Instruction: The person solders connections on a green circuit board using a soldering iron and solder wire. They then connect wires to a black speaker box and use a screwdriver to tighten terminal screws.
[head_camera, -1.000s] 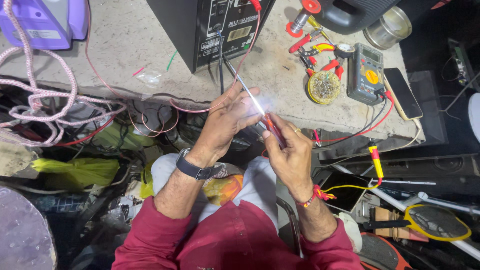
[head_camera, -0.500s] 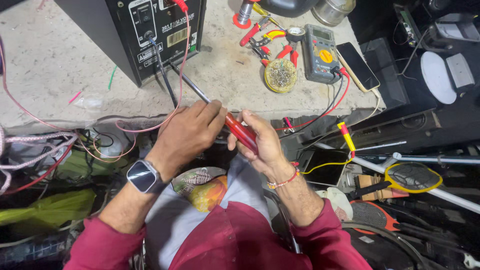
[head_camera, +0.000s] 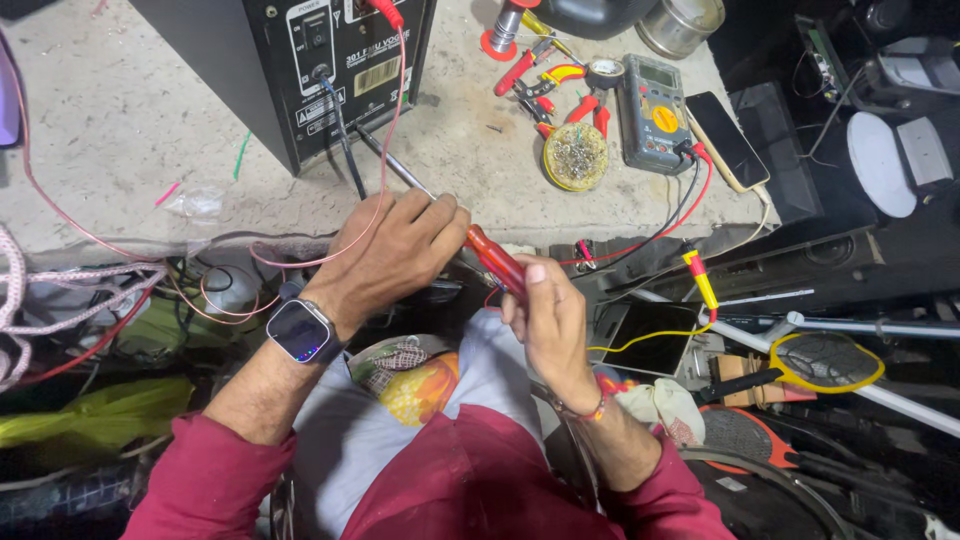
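I see a grey concrete bench (head_camera: 130, 130) filling the upper part of the view, with a black speaker cabinet (head_camera: 290, 70) standing on it at the top, its rear panel facing me. A red wire (head_camera: 385, 140) and a dark cable (head_camera: 345, 150) run down from that panel toward the hands.

To the right of the cabinet lies a grey multimeter (head_camera: 655, 112) with a yellow dial, and just beside it a dark phone (head_camera: 727, 140) near the bench edge. Left of the multimeter sits a round yellow tin of brass wool (head_camera: 575, 157), with red-handled pliers (head_camera: 530, 70) above it. Below the bench on the right I make out a yellow racket-shaped swatter (head_camera: 820, 362).

My left hand (head_camera: 395, 250), a smartwatch (head_camera: 300, 330) on its wrist, is closed around the metal shaft of a red-handled soldering iron (head_camera: 495, 260); the shaft runs out from the fingers up and left toward the base of the cabinet. My right hand (head_camera: 550, 320) is clenched around the lower end of the red handle, thumb pressed on top. The iron lies slanted at the bench's front edge, bridging the two hands, which sit close together but do not touch.
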